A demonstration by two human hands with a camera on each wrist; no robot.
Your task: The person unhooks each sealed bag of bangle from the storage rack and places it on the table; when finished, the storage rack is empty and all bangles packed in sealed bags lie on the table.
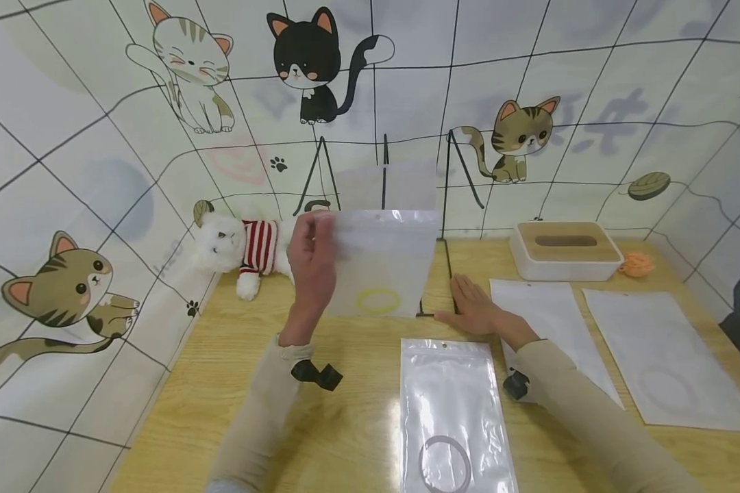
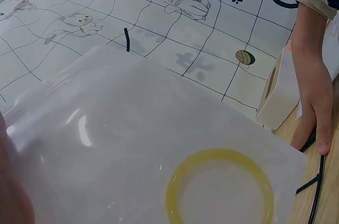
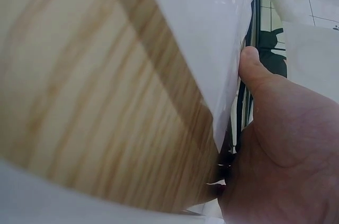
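Near the top edge of a clear zip-seal bag [image 1: 382, 250], my left hand [image 1: 313, 259] pinches its left side, thumb in front, and holds it upright above the table. Inside, at the bottom, lies a yellow ring [image 1: 379, 290]; the left wrist view shows the ring [image 2: 217, 154] close up. Behind the bag stands a black wire stand [image 1: 445, 198], partly hidden by it. My right hand [image 1: 476, 309] lies with extended fingers on the stand's base at the right. Another zip-seal bag [image 1: 450, 383], holding a pale pinkish ring [image 1: 424, 460], lies flat in front.
Two more flat bags [image 1: 666, 342] lie at the right, one partly under my right forearm. A white tissue box [image 1: 561, 267] with a wooden lid and an orange yarn bundle [image 1: 637, 264] stand at the back right. A white plush toy [image 1: 222, 243] in stripes sits back left.
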